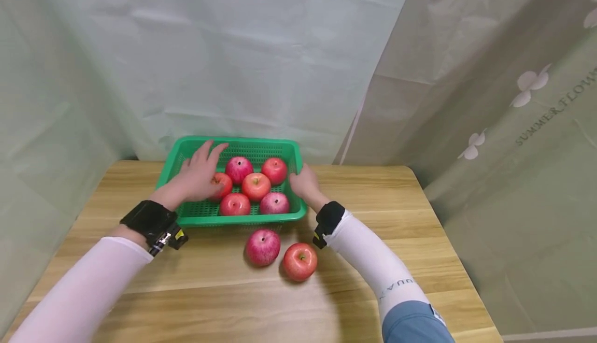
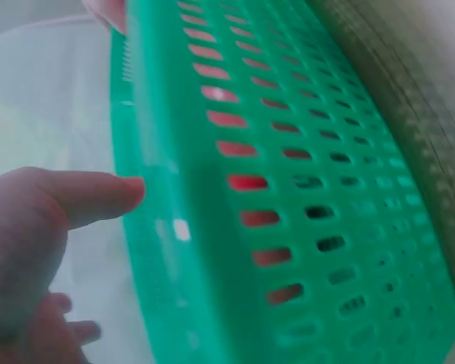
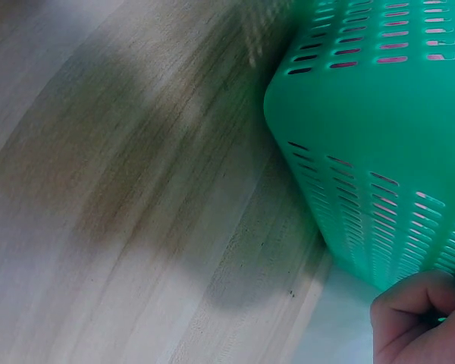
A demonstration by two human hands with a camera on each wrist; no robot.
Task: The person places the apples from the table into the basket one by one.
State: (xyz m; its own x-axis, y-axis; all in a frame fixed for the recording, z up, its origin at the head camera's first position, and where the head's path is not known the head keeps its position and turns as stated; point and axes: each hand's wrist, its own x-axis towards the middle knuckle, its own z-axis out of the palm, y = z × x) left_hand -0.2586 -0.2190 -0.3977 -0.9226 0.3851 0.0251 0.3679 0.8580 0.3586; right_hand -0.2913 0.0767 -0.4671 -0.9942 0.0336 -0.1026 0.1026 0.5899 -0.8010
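A green plastic basket (image 1: 242, 220) with slotted walls stands at the back of the table, holding several red apples (image 1: 256, 186). My left hand (image 1: 198, 174) reaches over its left part, fingers spread, above an apple (image 1: 219, 190) that it partly hides. Whether it touches that apple, I cannot tell. The left wrist view has the straight thumb (image 2: 98, 197) beside the basket rim. On the opposite side, my right hand (image 1: 305, 183) grips the basket's right rim, and its curled fingers (image 3: 413, 311) show at the corner of the right wrist view.
In front of the basket, a dark pink apple (image 1: 263, 247) and a lighter red apple (image 1: 300, 262) sit on the wooden table (image 1: 224, 301). Pale curtains (image 1: 242, 63) hang right behind the table and along both sides.
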